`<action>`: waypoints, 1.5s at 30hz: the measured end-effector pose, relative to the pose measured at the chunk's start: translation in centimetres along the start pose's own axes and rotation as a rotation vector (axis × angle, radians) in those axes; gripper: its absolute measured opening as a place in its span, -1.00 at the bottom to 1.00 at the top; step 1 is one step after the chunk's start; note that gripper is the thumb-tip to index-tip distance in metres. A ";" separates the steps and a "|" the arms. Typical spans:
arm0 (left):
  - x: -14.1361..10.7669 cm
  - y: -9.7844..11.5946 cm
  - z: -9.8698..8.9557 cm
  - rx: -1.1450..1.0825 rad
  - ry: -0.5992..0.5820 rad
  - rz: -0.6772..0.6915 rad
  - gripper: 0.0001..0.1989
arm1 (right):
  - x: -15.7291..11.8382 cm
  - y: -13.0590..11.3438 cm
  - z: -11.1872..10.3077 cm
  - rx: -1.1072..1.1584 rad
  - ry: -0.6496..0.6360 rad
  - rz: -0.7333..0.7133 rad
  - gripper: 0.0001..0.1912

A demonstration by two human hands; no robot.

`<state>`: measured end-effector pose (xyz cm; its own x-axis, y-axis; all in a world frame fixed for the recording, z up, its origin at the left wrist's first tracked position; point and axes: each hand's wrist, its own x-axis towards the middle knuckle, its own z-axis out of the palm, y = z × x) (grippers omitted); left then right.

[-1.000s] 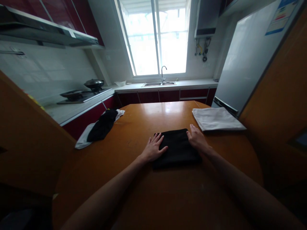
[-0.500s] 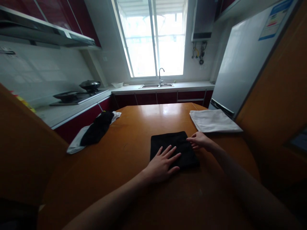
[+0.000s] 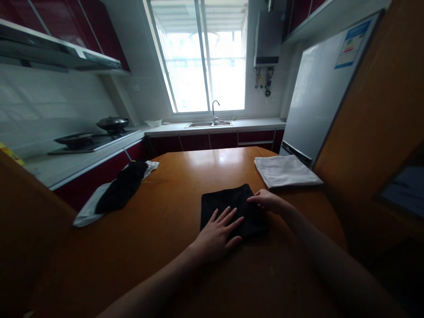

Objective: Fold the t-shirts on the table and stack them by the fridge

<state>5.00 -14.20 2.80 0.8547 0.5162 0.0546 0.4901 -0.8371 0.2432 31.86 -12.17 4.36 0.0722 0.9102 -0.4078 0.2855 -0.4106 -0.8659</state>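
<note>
A folded black cloth [image 3: 227, 198] lies on the wooden table in front of me. My left hand [image 3: 217, 234] rests flat on its near left part, fingers spread, palm down. At the cloth's right edge, below the far right corner, my right hand [image 3: 266, 201] pinches the fabric between thumb and forefinger. The far edge of the cloth slants up toward that corner. Part of the cloth is hidden under my left hand.
A folded white cloth [image 3: 286, 171] lies at the table's far right. Black and white clothes [image 3: 122, 187] are heaped along the left edge of the table [image 3: 179, 176]. Beyond are a counter with a sink [image 3: 208, 124], a stove with pans [image 3: 112, 123], and a fridge [image 3: 318, 97] on the right.
The whole view has shifted, so things sit further left and slightly lower. My right fingertips have edged inward over the black cloth's right side. The left hand stays flat on it.
</note>
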 end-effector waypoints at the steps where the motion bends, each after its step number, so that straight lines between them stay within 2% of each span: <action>1: 0.0 0.0 0.0 -0.002 0.004 0.000 -0.40 | 0.0 0.0 0.1 0.031 -0.007 -0.006 -0.75; 5: 0.0 0.0 0.0 -0.010 0.015 0.009 -0.40 | -0.1 -0.1 0.5 0.153 0.030 -0.073 -0.79; 10: 0.1 -0.3 0.2 -0.016 0.034 0.010 -0.40 | 0.4 -0.1 1.6 0.229 0.096 -0.099 -0.63; 15: 0.2 -0.4 -0.1 -0.064 0.085 0.002 -0.41 | 0.1 -1.1 1.9 0.274 0.134 -0.206 -0.72; 18: 0.5 -0.7 -0.6 -0.172 0.208 -0.038 -0.44 | -0.6 -3.2 1.3 0.276 0.210 -0.244 -0.74; 21: 1.8 -2.0 -0.6 -0.352 0.440 -0.134 -0.50 | -1.2 -6.4 0.1 0.210 0.275 -0.270 -0.77; 23: 3.4 -3.2 -0.3 -0.501 0.576 -0.219 -0.54 | -1.5 -8.8 -1.0 0.141 0.300 -0.278 -0.80; 25: 5.5 -4.4 -0.1 -0.658 0.635 -0.306 -0.57 | -1.6 -11.1 -2.1 0.078 0.312 -0.293 -0.84; 29: 10.7 -4.9 0.2 -0.993 0.573 -0.441 -0.56 | -1.5 -14.7 -4.6 0.013 0.332 -0.359 -0.88; 31: 13.3 -4.3 0.3 -1.174 0.537 -0.433 -0.55 | -1.4 -16.0 -6.0 -0.005 0.360 -0.389 -0.87; 34: 16.8 -2.8 0.6 -1.470 0.502 -0.338 -0.52 | -1.1 -17.5 -8.8 -0.033 0.402 -0.422 -0.85; 38: 20.9 -1.2 1.0 -1.833 0.410 -0.204 -0.37 | -0.8 -18.5 -13.4 -0.040 0.491 -0.425 -0.85; 40: 22.7 -0.9 1.0 -1.928 0.411 -0.155 -0.29 | -0.6 -18.5 -16.0 -0.051 0.518 -0.401 -0.85; 42: 24.7 -0.9 0.8 -1.935 0.463 -0.125 -0.28 | -0.1 -17.8 -18.5 -0.062 0.539 -0.368 -0.83; 45: 27.9 -1.6 0.8 -1.811 0.543 -0.142 -0.34 | 1.2 -15.8 -22.1 -0.048 0.585 -0.309 -0.79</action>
<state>28.19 1.36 3.21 0.5136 0.8503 0.1150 -0.5116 0.1959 0.8366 48.54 -3.38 23.91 0.4832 0.8705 0.0935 0.4173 -0.1351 -0.8987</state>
